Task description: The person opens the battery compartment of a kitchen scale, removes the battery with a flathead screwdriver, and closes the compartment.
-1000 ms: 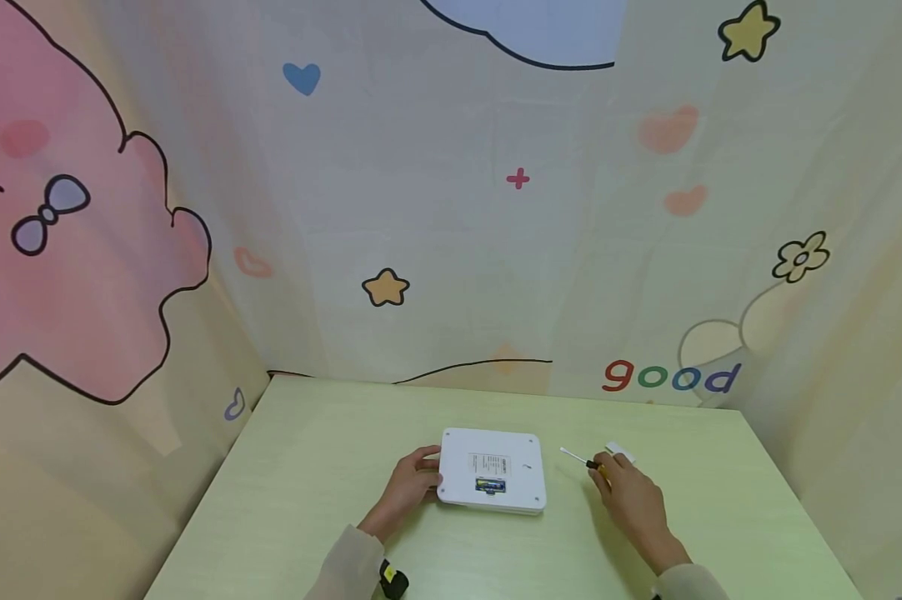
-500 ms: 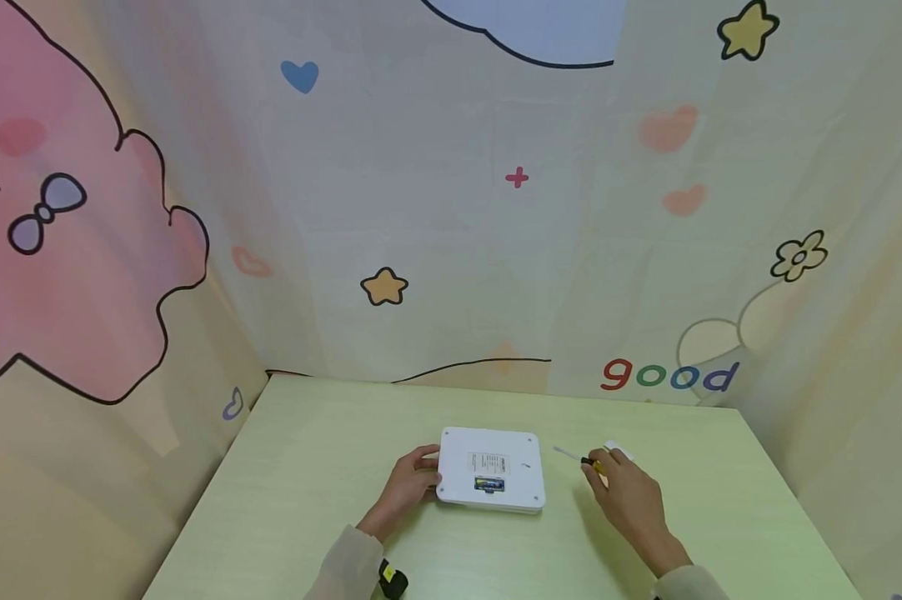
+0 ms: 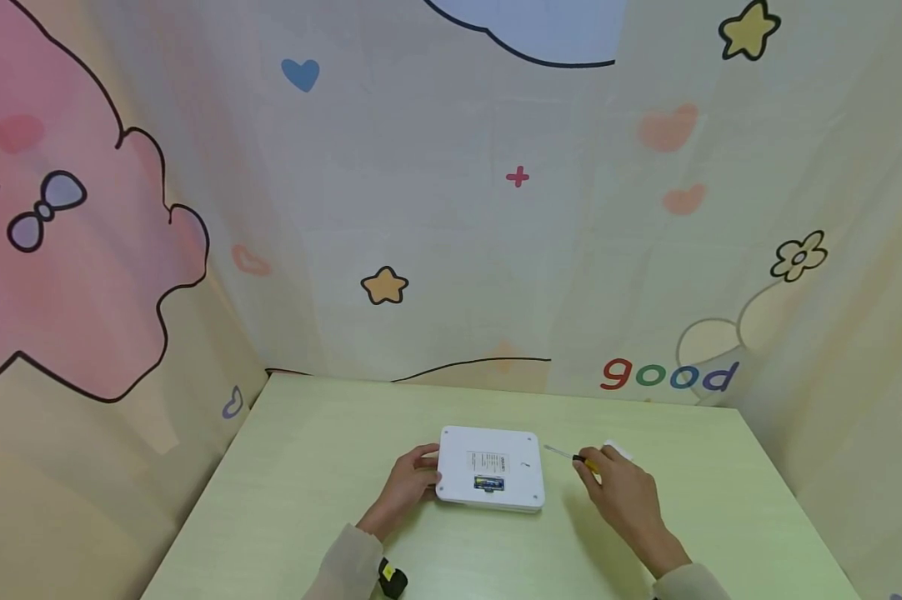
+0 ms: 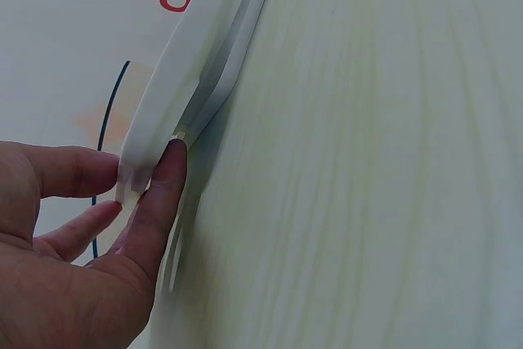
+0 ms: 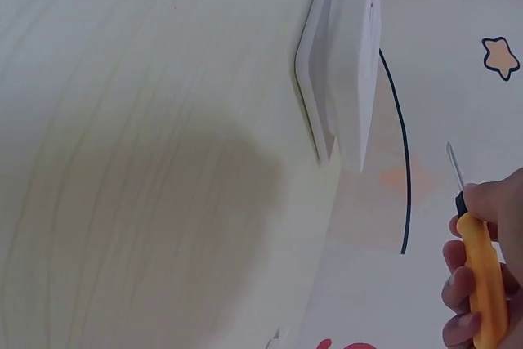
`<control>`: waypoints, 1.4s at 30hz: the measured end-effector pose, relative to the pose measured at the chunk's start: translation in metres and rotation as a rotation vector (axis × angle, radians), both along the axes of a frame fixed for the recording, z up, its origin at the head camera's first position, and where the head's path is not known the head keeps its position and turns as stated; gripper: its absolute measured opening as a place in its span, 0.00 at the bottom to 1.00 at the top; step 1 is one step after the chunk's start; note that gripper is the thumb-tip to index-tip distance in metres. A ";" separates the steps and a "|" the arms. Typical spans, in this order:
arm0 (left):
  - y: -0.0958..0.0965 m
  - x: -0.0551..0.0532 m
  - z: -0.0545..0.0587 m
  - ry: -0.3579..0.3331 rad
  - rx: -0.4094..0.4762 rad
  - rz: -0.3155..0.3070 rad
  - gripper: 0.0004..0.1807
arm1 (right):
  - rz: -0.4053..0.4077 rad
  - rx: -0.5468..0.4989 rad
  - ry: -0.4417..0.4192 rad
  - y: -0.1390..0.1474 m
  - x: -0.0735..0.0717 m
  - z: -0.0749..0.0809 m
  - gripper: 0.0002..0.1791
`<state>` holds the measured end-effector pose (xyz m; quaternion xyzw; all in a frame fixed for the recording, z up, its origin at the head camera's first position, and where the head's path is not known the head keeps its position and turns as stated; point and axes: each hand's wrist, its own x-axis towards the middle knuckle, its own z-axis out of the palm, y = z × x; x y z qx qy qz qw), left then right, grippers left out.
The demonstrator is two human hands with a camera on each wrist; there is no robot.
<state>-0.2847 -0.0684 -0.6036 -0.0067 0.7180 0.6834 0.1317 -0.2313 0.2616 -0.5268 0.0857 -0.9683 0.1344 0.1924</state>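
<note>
A white kitchen scale [image 3: 511, 487] lies underside up on the table, its battery compartment [image 3: 489, 483] uncovered with a battery inside. My left hand [image 3: 404, 487] pinches the scale's left edge; in the left wrist view the fingertips of that hand [image 4: 98, 243] sit on both faces of the rim. My right hand [image 3: 623, 492] grips a screwdriver by its yellow handle [image 5: 484, 284], thumb along its black collar. The screwdriver's shaft [image 3: 558, 452] points left, its tip just off the scale's right edge. Behind the right hand lies a small white cover [image 3: 618, 450], partly hidden by the fingers.
A black and yellow object [image 3: 393, 579] is near the left sleeve at the table's front. The pale wooden table [image 3: 316, 433] ends at a printed curtain [image 3: 451, 208] behind and at both sides.
My right hand has moved left with the screwdriver, bringing its tip closer to the scale. The left hand and the scale have stayed in place.
</note>
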 end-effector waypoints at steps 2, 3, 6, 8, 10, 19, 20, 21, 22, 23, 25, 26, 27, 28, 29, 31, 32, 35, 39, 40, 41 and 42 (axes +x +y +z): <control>0.000 0.000 0.000 -0.003 -0.003 0.001 0.30 | 0.011 0.003 0.011 -0.002 0.001 0.002 0.08; 0.000 -0.001 -0.001 -0.006 -0.002 0.001 0.30 | 0.016 0.005 0.017 -0.003 0.002 0.002 0.08; 0.000 -0.001 0.000 -0.005 -0.004 0.000 0.30 | 0.029 0.020 0.042 -0.006 0.003 0.004 0.08; 0.000 -0.002 0.000 -0.005 -0.004 -0.002 0.30 | 0.038 0.030 0.057 -0.008 0.003 0.004 0.08; 0.000 -0.002 0.001 0.000 -0.004 -0.005 0.30 | 0.045 0.041 0.065 -0.011 0.003 0.004 0.08; 0.000 0.000 0.002 -0.001 -0.011 -0.007 0.30 | 0.069 0.053 0.070 -0.020 0.005 0.004 0.07; 0.000 0.000 0.002 -0.002 -0.011 -0.006 0.30 | 0.074 0.055 0.077 -0.021 0.005 0.004 0.07; 0.000 0.000 0.001 -0.006 -0.009 -0.005 0.30 | 0.080 0.057 0.081 -0.022 0.005 0.004 0.06; 0.000 -0.001 0.000 -0.008 -0.010 -0.004 0.30 | 0.085 0.061 0.081 -0.023 0.004 0.004 0.06; -0.001 -0.001 0.000 -0.009 -0.010 -0.003 0.30 | 0.089 0.064 0.079 -0.025 0.004 0.004 0.06; 0.000 -0.001 -0.001 -0.013 -0.007 -0.002 0.30 | 0.093 0.073 0.066 -0.027 0.004 0.004 0.06; -0.001 -0.001 -0.001 -0.014 -0.005 -0.002 0.30 | 0.094 0.076 0.054 -0.029 0.004 0.004 0.06; 0.000 -0.001 0.000 -0.015 -0.004 -0.002 0.30 | 0.093 0.080 0.036 -0.030 0.003 0.005 0.07; 0.000 -0.001 0.000 -0.012 -0.008 -0.003 0.30 | 0.091 0.087 0.021 -0.032 0.003 0.005 0.07; 0.000 -0.001 0.000 -0.014 -0.008 -0.002 0.30 | 0.090 0.094 0.005 -0.033 0.003 0.005 0.07; 0.000 -0.001 0.001 -0.009 -0.013 -0.002 0.30 | 0.092 0.110 -0.021 -0.035 0.002 0.005 0.08; 0.000 -0.001 0.002 -0.008 -0.016 -0.002 0.30 | 0.093 0.118 -0.031 -0.037 0.001 0.005 0.08; 0.001 -0.001 0.003 -0.007 -0.020 -0.004 0.30 | 0.102 0.138 -0.053 -0.039 0.000 0.004 0.09; 0.000 0.000 0.003 0.001 -0.017 -0.008 0.30 | 0.114 0.148 -0.070 -0.044 -0.001 0.004 0.09; 0.000 0.000 0.003 0.004 -0.018 -0.009 0.30 | 0.114 0.152 -0.079 -0.045 -0.001 0.003 0.09; 0.000 0.000 0.003 0.005 -0.018 -0.009 0.30 | 0.112 0.154 -0.088 -0.046 -0.001 0.004 0.09; 0.000 0.000 0.003 0.007 -0.019 -0.009 0.30 | 0.110 0.158 -0.098 -0.047 -0.001 0.003 0.10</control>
